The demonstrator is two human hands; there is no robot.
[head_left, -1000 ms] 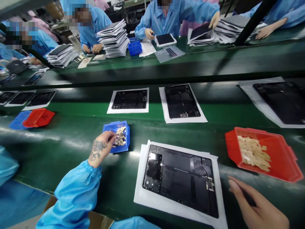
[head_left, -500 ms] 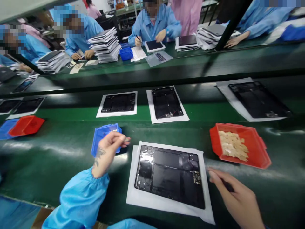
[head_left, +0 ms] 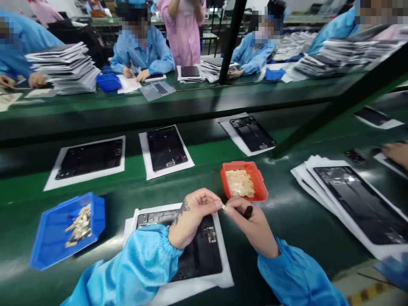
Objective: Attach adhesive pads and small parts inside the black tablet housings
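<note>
**Small tab pinched between both hands over a tablet shell**

Head view: Both hands are brought together in the lower middle of the frame. A small pale tab (head_left: 224, 207) is pinched at the fingertips of the left hand (head_left: 191, 216), and the same tab is met by the thumb and forefinger of the right hand (head_left: 251, 227). A black stick (head_left: 247, 211) is also gripped in the curl of the right hand.

The tab is held in the air, just above the right edge of a dark tablet shell (head_left: 204, 255). The shell is laid on a white sheet (head_left: 223, 278) on the green belt (head_left: 287, 221) and is partly covered by the left wrist and sleeve.

A red tray (head_left: 262, 189) filled with pale pieces (head_left: 240, 183) is set just beyond the hands. A blue tray (head_left: 52, 238) with more pieces (head_left: 79, 223) is placed well to the left.

Further shells on sheets (head_left: 166, 147) are lined up farther along the belt, and a stack of them (head_left: 360, 204) is seen at the right. Another person's hand (head_left: 397, 154) is caught at the right edge. Workers in blue coats (head_left: 142, 51) are seated at the far bench.
</note>
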